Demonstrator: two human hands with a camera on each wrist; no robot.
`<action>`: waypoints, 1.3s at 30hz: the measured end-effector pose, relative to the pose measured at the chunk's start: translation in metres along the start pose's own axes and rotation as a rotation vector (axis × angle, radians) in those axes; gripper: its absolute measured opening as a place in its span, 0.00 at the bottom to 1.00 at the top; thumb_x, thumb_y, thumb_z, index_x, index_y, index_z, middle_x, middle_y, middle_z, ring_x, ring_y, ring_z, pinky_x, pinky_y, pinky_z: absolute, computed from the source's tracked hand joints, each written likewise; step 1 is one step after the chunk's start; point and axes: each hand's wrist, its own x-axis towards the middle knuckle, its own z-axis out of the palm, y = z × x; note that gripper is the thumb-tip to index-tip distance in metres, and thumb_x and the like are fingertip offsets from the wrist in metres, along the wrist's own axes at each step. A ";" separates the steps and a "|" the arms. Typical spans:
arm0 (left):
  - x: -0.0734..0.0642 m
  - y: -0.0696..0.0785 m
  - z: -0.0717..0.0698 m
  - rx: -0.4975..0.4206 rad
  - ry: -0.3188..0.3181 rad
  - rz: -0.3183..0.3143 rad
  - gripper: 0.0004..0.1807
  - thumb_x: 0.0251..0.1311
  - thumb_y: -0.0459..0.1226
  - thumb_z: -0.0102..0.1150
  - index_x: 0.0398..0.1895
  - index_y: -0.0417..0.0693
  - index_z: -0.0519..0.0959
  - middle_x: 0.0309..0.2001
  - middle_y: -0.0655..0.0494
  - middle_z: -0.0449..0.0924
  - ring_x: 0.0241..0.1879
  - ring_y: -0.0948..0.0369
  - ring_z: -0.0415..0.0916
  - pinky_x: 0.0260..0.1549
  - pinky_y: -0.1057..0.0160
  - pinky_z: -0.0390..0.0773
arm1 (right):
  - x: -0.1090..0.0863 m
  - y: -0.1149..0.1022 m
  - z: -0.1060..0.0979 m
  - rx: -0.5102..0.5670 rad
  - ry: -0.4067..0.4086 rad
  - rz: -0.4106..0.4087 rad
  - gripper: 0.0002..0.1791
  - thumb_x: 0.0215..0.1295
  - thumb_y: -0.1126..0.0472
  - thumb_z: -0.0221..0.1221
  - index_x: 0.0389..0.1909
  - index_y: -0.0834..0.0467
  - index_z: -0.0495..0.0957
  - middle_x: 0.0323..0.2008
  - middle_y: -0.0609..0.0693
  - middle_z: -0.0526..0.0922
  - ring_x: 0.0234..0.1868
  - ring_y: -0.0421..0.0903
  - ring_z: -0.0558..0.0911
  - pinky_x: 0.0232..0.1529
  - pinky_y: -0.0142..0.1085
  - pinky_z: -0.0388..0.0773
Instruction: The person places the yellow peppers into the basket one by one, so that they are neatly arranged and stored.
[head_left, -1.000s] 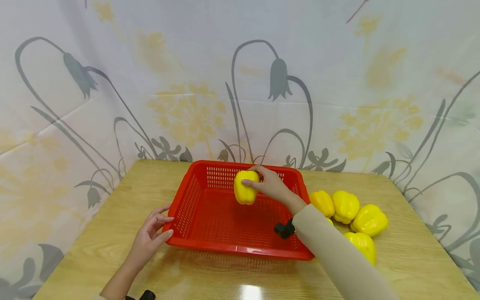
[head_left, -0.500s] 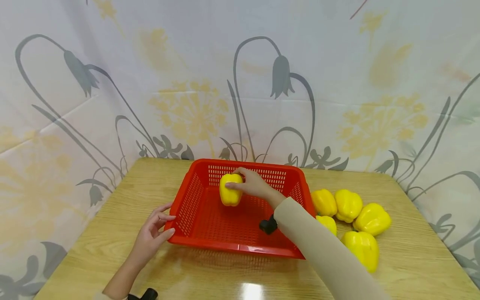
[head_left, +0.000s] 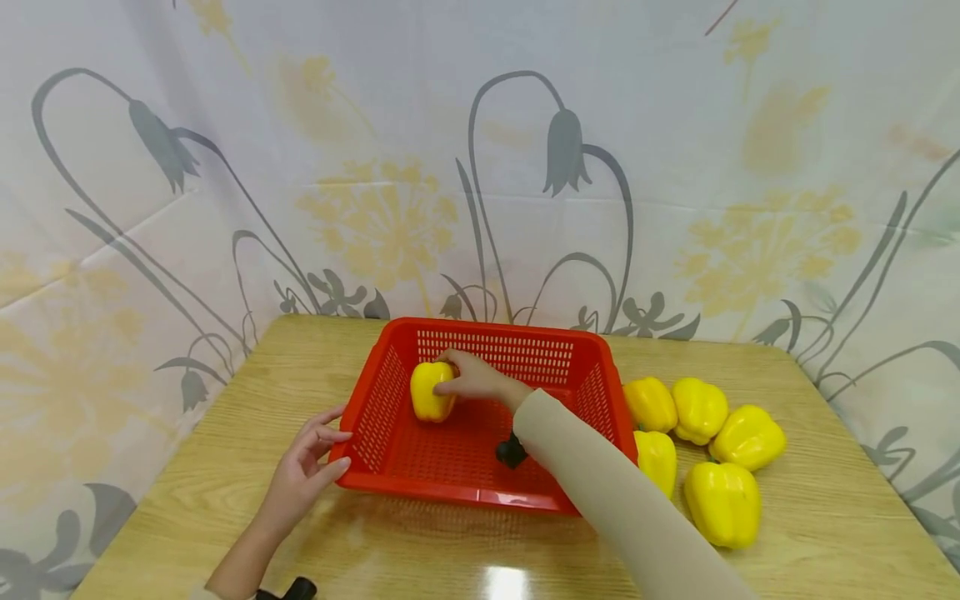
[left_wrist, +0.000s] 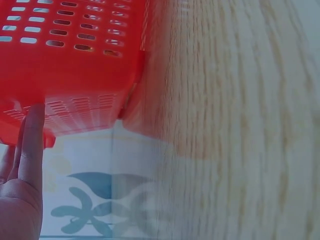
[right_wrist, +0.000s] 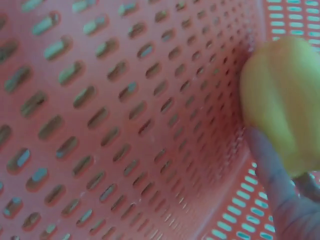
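A red plastic basket (head_left: 480,497) with slotted walls stands on the wooden table in the head view. My left hand (head_left: 300,475) holds its near left corner, fingertips and thumb at the rim; the left wrist view shows straight-looking fingers against the basket's outer wall (left_wrist: 65,75). Inside the basket, toward the back left, my right hand (head_left: 478,379) grips a yellow bell pepper (head_left: 431,393). In the right wrist view the thumb lies along that bell pepper (right_wrist: 280,100), close to the slotted floor. Its far side and the other fingers are mostly hidden.
Several more yellow bell peppers (head_left: 723,504) lie loose on the table (head_left: 832,500) right of the basket, the nearest one close to its wall. A flower-printed cloth (head_left: 360,167) hangs behind the table. Black wrist mounts (head_left: 512,450) show at both wrists.
My right hand has carried the bell pepper left and lower into the basket, toward its left side. The left hand has kept its place at the corner.
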 end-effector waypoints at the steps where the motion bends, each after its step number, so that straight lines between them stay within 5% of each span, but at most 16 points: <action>1: 0.000 0.000 0.000 -0.003 0.000 -0.001 0.11 0.52 0.15 0.50 0.40 0.22 0.68 0.61 0.48 0.59 0.51 0.64 0.70 0.46 0.72 0.72 | 0.001 0.000 0.001 -0.003 -0.013 -0.008 0.26 0.59 0.59 0.61 0.57 0.62 0.68 0.50 0.54 0.73 0.46 0.48 0.73 0.45 0.37 0.74; 8: -0.001 -0.001 -0.002 0.006 0.012 -0.007 0.11 0.52 0.15 0.49 0.40 0.23 0.68 0.61 0.47 0.60 0.51 0.64 0.70 0.46 0.72 0.73 | 0.006 -0.004 0.007 -0.105 0.013 -0.051 0.32 0.60 0.55 0.62 0.62 0.61 0.64 0.56 0.56 0.69 0.53 0.49 0.69 0.55 0.40 0.67; 24: 0.000 0.001 -0.002 0.024 0.013 -0.065 0.10 0.53 0.17 0.50 0.40 0.23 0.68 0.61 0.48 0.60 0.51 0.65 0.69 0.44 0.71 0.74 | 0.004 -0.005 0.003 -0.051 0.061 -0.017 0.36 0.58 0.56 0.64 0.64 0.61 0.60 0.62 0.57 0.63 0.62 0.51 0.64 0.61 0.43 0.61; 39: -0.001 0.003 -0.001 0.030 0.028 -0.049 0.11 0.52 0.16 0.51 0.40 0.23 0.69 0.60 0.52 0.62 0.53 0.67 0.68 0.48 0.74 0.70 | -0.013 -0.008 -0.022 -0.029 0.088 -0.086 0.26 0.59 0.61 0.63 0.57 0.61 0.69 0.56 0.56 0.72 0.58 0.51 0.69 0.57 0.45 0.66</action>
